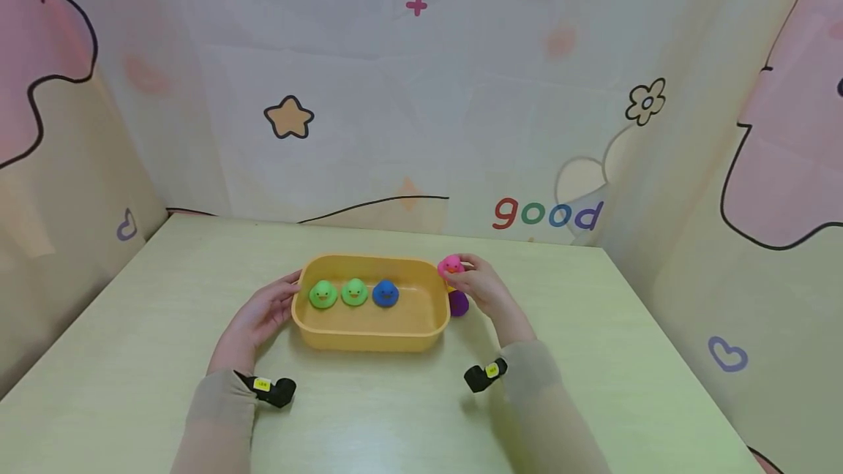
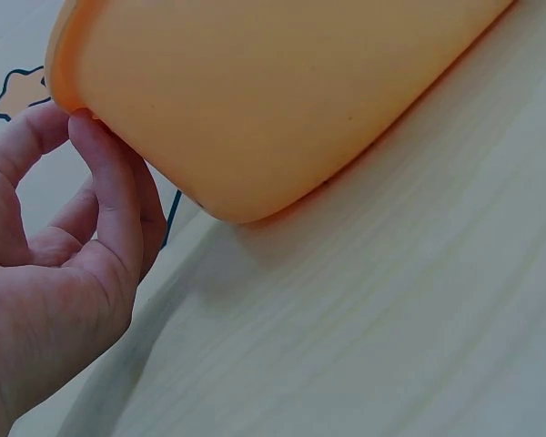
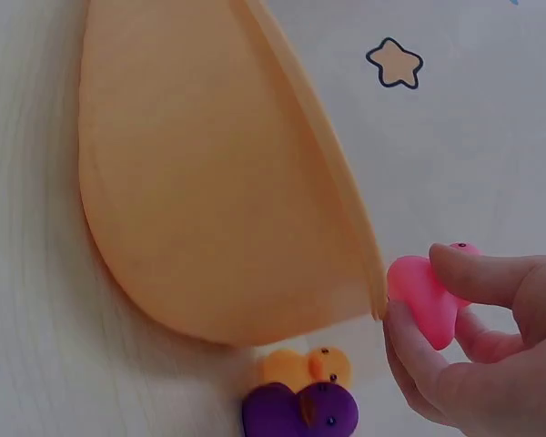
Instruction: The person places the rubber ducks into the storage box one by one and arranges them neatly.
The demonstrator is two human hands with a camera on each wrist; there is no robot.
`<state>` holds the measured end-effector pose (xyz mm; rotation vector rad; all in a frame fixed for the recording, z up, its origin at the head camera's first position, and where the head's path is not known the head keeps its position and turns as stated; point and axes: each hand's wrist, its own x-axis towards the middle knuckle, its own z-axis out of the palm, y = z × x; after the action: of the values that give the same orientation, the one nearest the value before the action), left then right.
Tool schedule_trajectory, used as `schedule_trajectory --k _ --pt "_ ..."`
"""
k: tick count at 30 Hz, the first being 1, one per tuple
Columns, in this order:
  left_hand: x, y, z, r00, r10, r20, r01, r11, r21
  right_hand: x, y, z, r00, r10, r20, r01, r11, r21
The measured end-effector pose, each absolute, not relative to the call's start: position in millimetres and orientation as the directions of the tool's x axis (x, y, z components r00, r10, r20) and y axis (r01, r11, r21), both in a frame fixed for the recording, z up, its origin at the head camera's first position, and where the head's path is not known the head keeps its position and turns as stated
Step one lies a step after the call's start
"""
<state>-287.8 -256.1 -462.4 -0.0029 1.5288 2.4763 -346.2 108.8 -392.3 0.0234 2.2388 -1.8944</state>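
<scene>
A yellow plastic tub (image 1: 369, 342) stands on the table, with two green rubber ducks (image 1: 323, 295) (image 1: 354, 292) and a blue rubber duck (image 1: 385, 293) in a row inside. My left hand (image 1: 263, 313) holds the tub's left end; in the left wrist view its fingertips (image 2: 89, 132) grip the rim. Over at the right end, my right hand (image 1: 484, 287) pinches a pink rubber duck (image 3: 423, 296) between thumb and fingers, level with the rim and just outside it. Below that hand, a purple duck (image 3: 300, 411) and a yellow duck (image 3: 300, 366) sit beside the tub.
The pale wooden table (image 1: 369, 415) runs back to a printed cloth backdrop (image 1: 369, 145), with more cloth at both sides. Small black cameras (image 1: 279, 391) are strapped to both wrists. The purple and yellow ducks stand close against the tub's right end.
</scene>
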Motion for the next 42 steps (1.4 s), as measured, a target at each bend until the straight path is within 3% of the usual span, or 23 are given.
schedule_trajectory --k 7,17,42 --pt "-289.0 -256.9 -461.6 -0.973 0.187 -0.134 -0.205 -0.446 0.871 -342.5 68.9 -385.9 -0.983 -0.121 -0.136 0.113 0.185 -0.976" --pt "-286.9 -254.6 -460.5 -0.973 0.182 -0.138 -0.206 -0.435 0.877 -331.5 15.2 -386.1 -0.954 -0.279 -0.113 0.083 0.117 -0.990" --pt "-287.0 -254.9 -459.9 -0.973 0.188 -0.137 -0.205 -0.418 0.885 -300.3 -52.0 -406.3 -0.874 -0.435 -0.216 0.092 0.290 -0.953"
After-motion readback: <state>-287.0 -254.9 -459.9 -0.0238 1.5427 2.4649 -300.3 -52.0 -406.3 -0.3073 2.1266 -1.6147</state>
